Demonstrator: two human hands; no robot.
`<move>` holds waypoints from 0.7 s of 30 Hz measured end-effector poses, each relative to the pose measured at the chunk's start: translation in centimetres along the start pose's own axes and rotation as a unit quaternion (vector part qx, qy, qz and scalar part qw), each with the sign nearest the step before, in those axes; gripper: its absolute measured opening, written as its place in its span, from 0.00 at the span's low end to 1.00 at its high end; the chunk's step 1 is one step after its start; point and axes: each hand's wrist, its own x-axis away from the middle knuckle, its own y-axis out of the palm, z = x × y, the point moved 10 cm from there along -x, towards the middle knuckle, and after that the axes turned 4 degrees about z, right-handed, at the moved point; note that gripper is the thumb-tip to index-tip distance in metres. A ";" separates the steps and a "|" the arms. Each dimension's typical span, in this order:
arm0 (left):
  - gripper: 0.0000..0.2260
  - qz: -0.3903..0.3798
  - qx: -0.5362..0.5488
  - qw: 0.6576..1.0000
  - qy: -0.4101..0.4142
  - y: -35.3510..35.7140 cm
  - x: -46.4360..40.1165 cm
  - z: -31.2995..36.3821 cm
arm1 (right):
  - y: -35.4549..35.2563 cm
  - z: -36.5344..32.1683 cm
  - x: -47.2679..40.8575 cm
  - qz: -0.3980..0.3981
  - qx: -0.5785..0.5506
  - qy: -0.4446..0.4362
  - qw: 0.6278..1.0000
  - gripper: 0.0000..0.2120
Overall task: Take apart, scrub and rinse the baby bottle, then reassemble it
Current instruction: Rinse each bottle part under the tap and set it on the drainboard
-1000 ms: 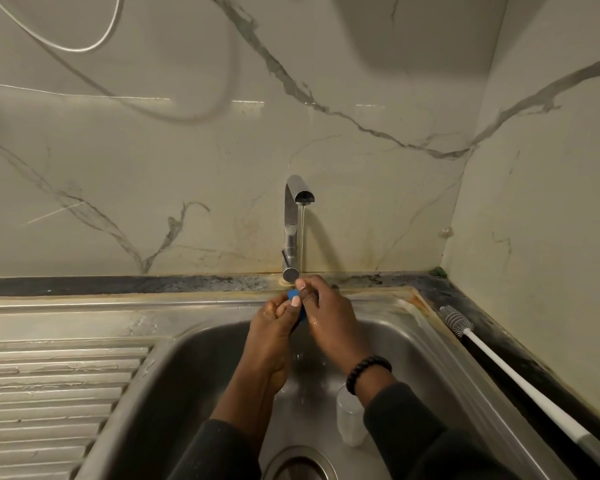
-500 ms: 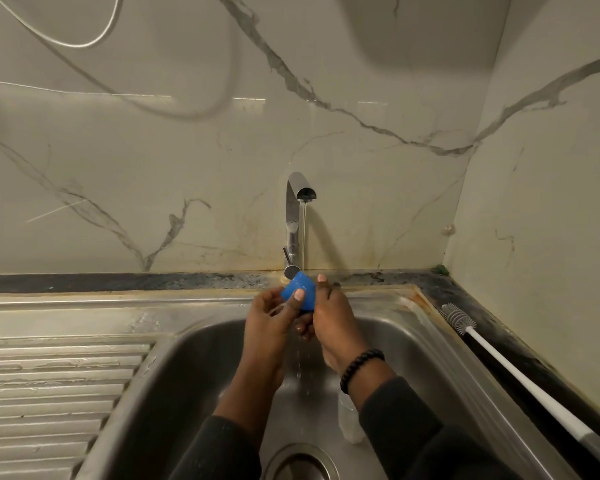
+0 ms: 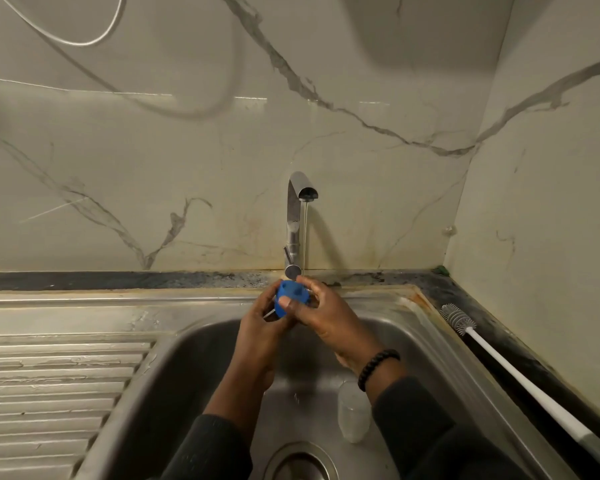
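cap: bright blue
bottle: clear, milky
brush: grey bristles, white handle with a grey end
bracelet: black beads
sleeves: dark grey
sink: silver steel, ridged drainboard at left
tap: shiny silver
wall: cream marble with grey veins
counter strip: black, speckled
cable: white

Marble-look wall panels w/ grey veins behind sink, meeting side wall at rt corner. White cable loops at top left, shadow below it. Chrome tap at back edge, water running. Dark stone table strip along wall. Steel sink, ribbed drainboard left; rust stains at back rt corner. Dim, warm light.
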 end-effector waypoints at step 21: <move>0.13 -0.059 0.153 0.966 -0.201 0.5 1.8 -2.9 | -1.7 -0.5 1.6 0.104 0.200 -0.091 0.970 0.18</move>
